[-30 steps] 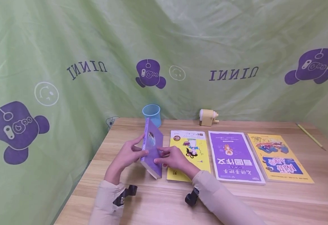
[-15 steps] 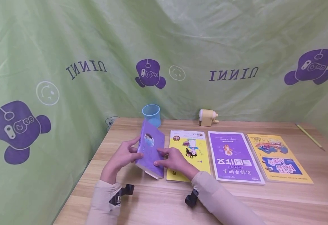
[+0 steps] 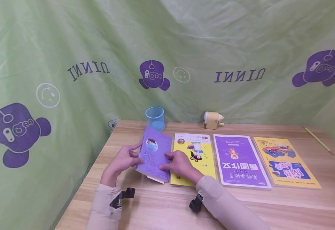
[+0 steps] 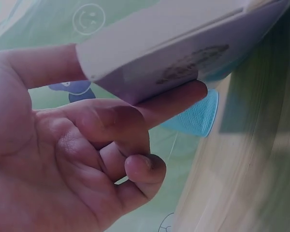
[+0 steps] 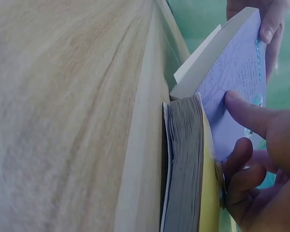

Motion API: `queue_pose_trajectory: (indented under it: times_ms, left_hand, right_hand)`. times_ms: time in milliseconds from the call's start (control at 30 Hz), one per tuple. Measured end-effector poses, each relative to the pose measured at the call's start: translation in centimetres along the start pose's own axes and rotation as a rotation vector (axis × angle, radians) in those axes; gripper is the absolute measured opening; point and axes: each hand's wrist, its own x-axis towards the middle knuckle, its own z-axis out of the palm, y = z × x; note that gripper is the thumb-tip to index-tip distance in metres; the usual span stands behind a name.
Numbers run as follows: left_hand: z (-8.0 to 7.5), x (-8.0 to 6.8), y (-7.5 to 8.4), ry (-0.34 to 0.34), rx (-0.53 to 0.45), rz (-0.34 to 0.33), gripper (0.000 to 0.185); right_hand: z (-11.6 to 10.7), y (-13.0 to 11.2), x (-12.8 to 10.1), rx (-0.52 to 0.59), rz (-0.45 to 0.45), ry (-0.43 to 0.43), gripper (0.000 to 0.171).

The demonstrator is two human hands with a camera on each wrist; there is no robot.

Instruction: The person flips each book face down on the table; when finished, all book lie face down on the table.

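Note:
A thick purple book with a round picture on its cover stands tilted at the table's left, its left side raised. Its right edge lies beside the yellow book. My left hand pinches the raised side. In the left wrist view, the thumb is on one face, the index finger along the other; the remaining fingers curl free. My right hand touches the purple cover near its right edge with the thumb. Its other fingers are loosely bent by the yellow book's top.
Right of the yellow book lie a purple-and-white book and an orange-yellow book. Behind stand a blue mesh pen cup and a yellow pencil sharpener. A pencil lies far right. Green curtain hangs around the table.
The purple book has tipped leftward from nearly upright, so its cover now faces further up. My left hand has moved left with its raised side; the right hand has barely moved.

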Motion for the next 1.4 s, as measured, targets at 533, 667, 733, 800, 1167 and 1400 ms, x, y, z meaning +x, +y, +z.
queue_pose_trajectory:
  times_ms: [533, 667, 733, 800, 1167, 1400]
  left_hand:
    - [0.3, 0.4, -0.8, 0.078, 0.078, -0.143, 0.067]
    - [0.5, 0.6, -1.0, 0.091, 0.096, -0.167, 0.064]
    - [0.5, 0.6, -1.1, 0.096, 0.099, -0.183, 0.063]
    - [0.5, 0.6, -1.2, 0.102, 0.104, -0.198, 0.063]
    - [0.8, 0.8, -1.7, 0.127, 0.183, -0.203, 0.06]
    - [1.0, 0.9, -1.7, 0.163, 0.29, -0.256, 0.057]
  right_hand:
    - [-0.2, 0.2, -0.1, -0.177, -0.1, 0.065, 0.055]
    - [-0.3, 0.2, -0.1, -0.206, -0.106, 0.068, 0.049]
    - [-0.3, 0.2, -0.1, -0.222, -0.099, 0.07, 0.05]
    - [-0.2, 0.2, -0.1, -0.232, -0.083, 0.071, 0.056]
    - [-0.1, 0.1, -0.3, -0.229, -0.003, 0.086, 0.066]
    - [0.0, 0.0, -0.4, -0.248, -0.019, 0.074, 0.064]
